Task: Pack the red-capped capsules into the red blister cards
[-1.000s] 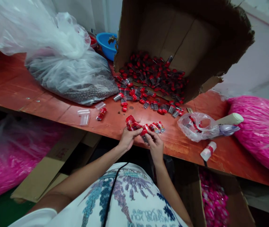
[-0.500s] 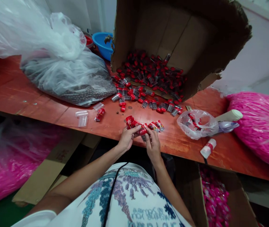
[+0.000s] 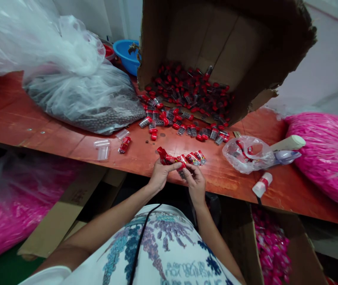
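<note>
In front of my body, at the table's near edge, my left hand [image 3: 159, 176] is closed on a bunch of red printed labels [image 3: 166, 158]. My right hand [image 3: 197, 184] meets it, pinching a small red-capped bottle [image 3: 181, 173] against the labels; fingers cover much of the bottle. Just beyond my right fingers lie a few small bottles with red printed labels [image 3: 195, 157]. Farther off, many unlabelled red-capped bottles [image 3: 157, 115] filled with dark beads spill from a cardboard box [image 3: 264, 79].
A clear bag of dark beads [image 3: 97, 107] lies at left, near empty clear tubes [image 3: 103, 150] and a red roll [image 3: 124, 145]. At right are a small plastic bag [image 3: 231, 158], a white roll with a red band [image 3: 262, 184] and a pink-filled bag [image 3: 323, 158]. A blue basin [image 3: 126, 55] stands behind.
My right hand has shifted slightly to the right and its fingers have curled in more. The red labels are still in my left hand.
</note>
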{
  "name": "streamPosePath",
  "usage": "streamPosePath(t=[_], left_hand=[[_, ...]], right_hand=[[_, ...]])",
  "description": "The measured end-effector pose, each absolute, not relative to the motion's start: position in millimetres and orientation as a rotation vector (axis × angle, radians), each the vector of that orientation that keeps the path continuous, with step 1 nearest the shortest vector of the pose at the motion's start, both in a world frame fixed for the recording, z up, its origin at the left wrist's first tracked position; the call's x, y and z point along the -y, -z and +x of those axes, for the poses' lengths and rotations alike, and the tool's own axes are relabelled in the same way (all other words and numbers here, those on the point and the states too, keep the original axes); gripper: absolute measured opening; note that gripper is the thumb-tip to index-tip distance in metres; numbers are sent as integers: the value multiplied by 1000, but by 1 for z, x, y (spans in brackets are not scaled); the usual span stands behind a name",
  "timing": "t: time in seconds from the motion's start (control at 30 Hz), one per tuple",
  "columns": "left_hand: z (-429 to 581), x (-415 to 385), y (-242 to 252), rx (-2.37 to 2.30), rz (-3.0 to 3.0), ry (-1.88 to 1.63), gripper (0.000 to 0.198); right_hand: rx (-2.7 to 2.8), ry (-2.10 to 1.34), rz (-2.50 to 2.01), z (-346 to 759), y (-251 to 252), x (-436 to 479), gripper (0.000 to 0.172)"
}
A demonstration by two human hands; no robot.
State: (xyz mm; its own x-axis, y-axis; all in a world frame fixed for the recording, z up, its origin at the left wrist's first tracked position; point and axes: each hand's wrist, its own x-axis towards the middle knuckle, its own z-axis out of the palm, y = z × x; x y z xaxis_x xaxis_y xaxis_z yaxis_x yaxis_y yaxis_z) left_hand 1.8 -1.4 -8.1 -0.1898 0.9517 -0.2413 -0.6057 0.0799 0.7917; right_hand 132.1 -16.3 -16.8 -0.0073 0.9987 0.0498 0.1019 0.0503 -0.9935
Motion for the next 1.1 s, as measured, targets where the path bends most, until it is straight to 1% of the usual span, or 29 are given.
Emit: streamPosePath(t=[0.23, 0.37, 0.43, 0.5, 0.6, 0.67, 0.8, 0.9, 1.0, 1.1], left_hand=[[-1, 3, 11, -963, 524, -1476, 24], [-1, 5, 10, -928, 560, -1431, 24], [0, 5, 9, -922, 568, -1419, 28], [0, 4, 8, -940, 556, -1424, 32], [-1, 3, 9, -983, 536, -1405, 27], [-3, 2, 10, -997, 541, -1392, 26], [-6, 2, 11, -973, 579, -1357, 31], [-6, 3, 12, -960, 613, -1310, 29], [-6, 1, 13, -995, 587, -1327, 28], [-10, -2, 13, -1011, 547, -1349, 29]], right_hand=[[1497, -946, -1204, 139, 8, 13, 19], [1363, -1041, -1249, 138, 11, 14, 24], [1332, -1050, -1258, 136, 13, 16, 24], [1397, -972, -1247, 134, 14, 18, 21], [1476, -878, -1218, 133, 14, 18, 19], [1447, -937, -1218, 134, 13, 17, 20], [1341, -1187, -1203, 139, 12, 15, 25], [1211, -1300, -1228, 140, 12, 15, 26], [1253, -1256, -1230, 138, 14, 16, 28], [1412, -1160, -1171, 137, 16, 17, 36]])
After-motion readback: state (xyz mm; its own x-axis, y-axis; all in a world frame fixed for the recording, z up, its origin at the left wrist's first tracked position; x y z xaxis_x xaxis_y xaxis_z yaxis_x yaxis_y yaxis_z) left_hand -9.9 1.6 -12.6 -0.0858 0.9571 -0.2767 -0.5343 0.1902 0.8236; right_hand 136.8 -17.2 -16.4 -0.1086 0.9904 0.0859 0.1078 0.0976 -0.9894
